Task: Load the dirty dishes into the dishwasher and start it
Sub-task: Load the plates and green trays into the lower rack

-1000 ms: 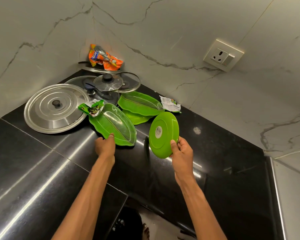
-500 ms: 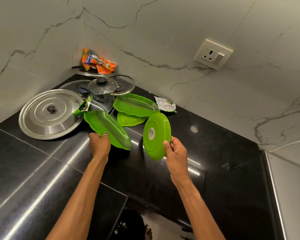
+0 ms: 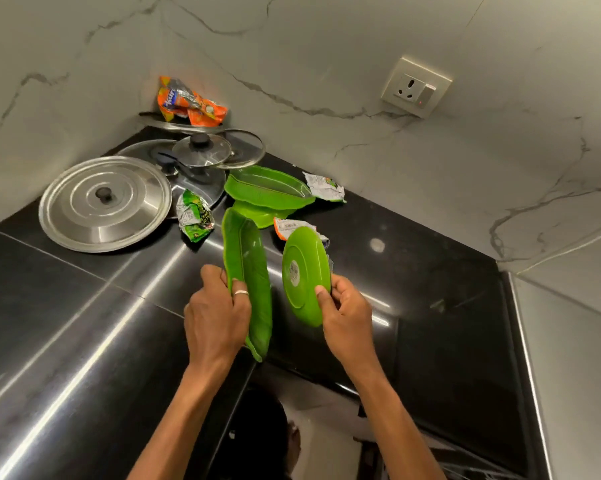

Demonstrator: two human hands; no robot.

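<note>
My left hand [image 3: 216, 317] grips a long green leaf-shaped plate [image 3: 248, 268], tilted up on its edge above the black counter [image 3: 84, 323]. A round green plate [image 3: 302, 273] is held upright in my right hand [image 3: 344, 313], its underside with a white sticker facing me. Two more green leaf-shaped plates [image 3: 267, 192] lie stacked further back on the counter. The dishwasher is not in view.
A large steel lid [image 3: 105, 202] and several glass lids [image 3: 202, 155] fill the back corner, with an orange snack packet [image 3: 188, 102] on top. Crumpled wrappers [image 3: 195, 216] lie around the plates. A wall socket [image 3: 415, 86] sits on the right marble wall. The counter edge is just below my hands.
My left hand has lifted the leaf-shaped plate off the counter and turned it on edge, toward me. A green wrapper slid off it onto the counter. The round plate has come closer too.
</note>
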